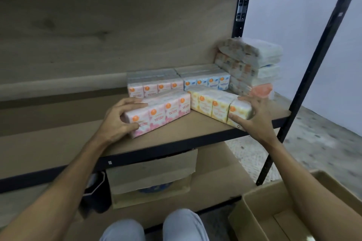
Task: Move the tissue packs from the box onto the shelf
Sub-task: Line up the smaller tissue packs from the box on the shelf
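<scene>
Shelf (pixel 205 129) | left hand (pixel 119 117) grips pink pack (pixel 158 113) | right hand (pixel 252 115) grips yellow pack (pixel 219 105)

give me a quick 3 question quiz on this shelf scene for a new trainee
1. True or false: the left hand rests on the yellow pack.
2. Which pack sits behind the yellow one? A) blue pack B) green pack C) purple pack
3. Fill in: the tall stack of packs stands at the shelf's ____ end.

Key:
1. False; the left hand is on the front pink pack, and the right hand grips the yellow one.
2. A
3. right
</scene>
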The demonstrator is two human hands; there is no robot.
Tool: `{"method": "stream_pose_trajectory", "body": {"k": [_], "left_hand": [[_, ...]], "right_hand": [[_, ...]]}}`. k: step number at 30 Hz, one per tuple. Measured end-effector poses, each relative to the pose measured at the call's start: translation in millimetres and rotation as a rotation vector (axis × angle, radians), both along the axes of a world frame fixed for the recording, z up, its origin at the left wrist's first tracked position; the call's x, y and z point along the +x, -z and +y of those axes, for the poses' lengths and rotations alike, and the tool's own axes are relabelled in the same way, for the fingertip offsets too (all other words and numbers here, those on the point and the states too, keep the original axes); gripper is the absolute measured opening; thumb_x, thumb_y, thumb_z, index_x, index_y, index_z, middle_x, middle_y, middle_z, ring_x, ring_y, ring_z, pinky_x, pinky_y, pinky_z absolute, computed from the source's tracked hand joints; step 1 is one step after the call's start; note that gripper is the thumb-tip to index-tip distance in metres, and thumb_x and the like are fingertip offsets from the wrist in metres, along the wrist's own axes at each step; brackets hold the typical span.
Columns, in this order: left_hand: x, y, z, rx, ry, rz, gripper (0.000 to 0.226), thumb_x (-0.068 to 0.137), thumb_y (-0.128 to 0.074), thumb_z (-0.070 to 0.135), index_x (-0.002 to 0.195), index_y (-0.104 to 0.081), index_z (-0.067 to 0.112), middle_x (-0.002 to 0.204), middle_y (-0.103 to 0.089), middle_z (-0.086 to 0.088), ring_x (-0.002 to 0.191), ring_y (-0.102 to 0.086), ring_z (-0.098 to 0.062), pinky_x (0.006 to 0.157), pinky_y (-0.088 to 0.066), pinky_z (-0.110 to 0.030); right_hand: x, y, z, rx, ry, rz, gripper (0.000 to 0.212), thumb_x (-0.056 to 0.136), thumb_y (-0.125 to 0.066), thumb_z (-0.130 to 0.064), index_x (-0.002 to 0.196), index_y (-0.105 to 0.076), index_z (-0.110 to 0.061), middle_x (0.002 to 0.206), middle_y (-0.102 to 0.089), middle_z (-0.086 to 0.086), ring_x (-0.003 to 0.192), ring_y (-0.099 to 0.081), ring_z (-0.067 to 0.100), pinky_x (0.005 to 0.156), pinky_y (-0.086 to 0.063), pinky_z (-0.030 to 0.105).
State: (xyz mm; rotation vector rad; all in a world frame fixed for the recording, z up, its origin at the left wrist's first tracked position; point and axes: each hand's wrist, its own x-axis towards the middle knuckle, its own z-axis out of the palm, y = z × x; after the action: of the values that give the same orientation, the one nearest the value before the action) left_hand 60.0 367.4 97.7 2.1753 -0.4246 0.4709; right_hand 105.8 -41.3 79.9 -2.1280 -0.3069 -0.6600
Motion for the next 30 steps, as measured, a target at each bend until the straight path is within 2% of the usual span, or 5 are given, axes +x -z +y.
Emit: {"method": "stream_pose_trajectory", "body": {"k": [4, 9, 13, 19, 30], "left_hand": [[0.2, 2.4, 0.3, 0.035, -0.024, 0.024, 0.064, 0.058, -0.068, 0.014, 0.119, -0.064, 0.034, 0.133, -0.051, 0.007, 0.129, -0.044, -0.009, 0.109, -0.033, -0.020], [-4.1, -9.4, 0.3, 0.180, -0.111, -0.003, 0.068, 0.058, -0.060, 0.049, 0.125, -0.054, 0.045, 0.142, -0.043, 0.013, 0.137, -0.029, -0.014, 0.116, -0.022, -0.046], [-2.8, -28.4, -21.7, 0.285, -0.196, -0.056, 0.067, 0.066, -0.060, 0.061, 0.130, -0.051, 0.046, 0.146, -0.040, 0.014, 0.137, -0.031, -0.014, 0.114, -0.026, -0.047], [16.9, -29.9, -62.8, 0.656, -0.317, 0.079, 0.074, 0.080, -0.055, 0.068, 0.145, -0.034, 0.039, 0.158, -0.024, 0.007, 0.144, -0.024, -0.019, 0.114, -0.023, -0.048], [20.1, -38.2, -50.6, 0.800, -0.286, 0.108, 0.061, 0.093, -0.054, 0.045, 0.148, -0.028, 0.040, 0.158, -0.025, 0.008, 0.144, -0.028, -0.018, 0.112, -0.028, -0.042]], "right_hand": [[1.4, -1.3, -1.0, -0.029, -0.008, 0.045, 0.058, 0.069, -0.084, -0.033, 0.120, -0.058, -0.026, 0.126, -0.044, 0.001, 0.117, -0.041, 0.008, 0.104, -0.039, 0.033], [-0.9, -26.8, 7.3, -0.231, 0.072, -0.065, 0.067, 0.064, -0.078, -0.054, 0.123, -0.057, -0.030, 0.134, -0.044, 0.006, 0.129, -0.037, 0.021, 0.106, -0.031, 0.037], [0.4, -53.3, 33.9, -0.444, 0.110, -0.071, 0.065, 0.074, -0.070, -0.057, 0.130, -0.052, -0.030, 0.142, -0.041, 0.005, 0.132, -0.035, 0.025, 0.108, -0.029, 0.044], [26.6, -50.5, 71.6, -0.788, 0.226, 0.182, 0.076, 0.082, -0.052, -0.067, 0.146, -0.028, -0.033, 0.157, -0.022, 0.006, 0.142, -0.023, 0.032, 0.111, -0.021, 0.056], [46.2, -46.0, 31.0, -0.995, 0.086, 0.121, 0.075, 0.084, -0.054, -0.062, 0.148, -0.020, -0.041, 0.158, -0.024, -0.005, 0.145, -0.021, 0.021, 0.114, -0.015, 0.052]]}}
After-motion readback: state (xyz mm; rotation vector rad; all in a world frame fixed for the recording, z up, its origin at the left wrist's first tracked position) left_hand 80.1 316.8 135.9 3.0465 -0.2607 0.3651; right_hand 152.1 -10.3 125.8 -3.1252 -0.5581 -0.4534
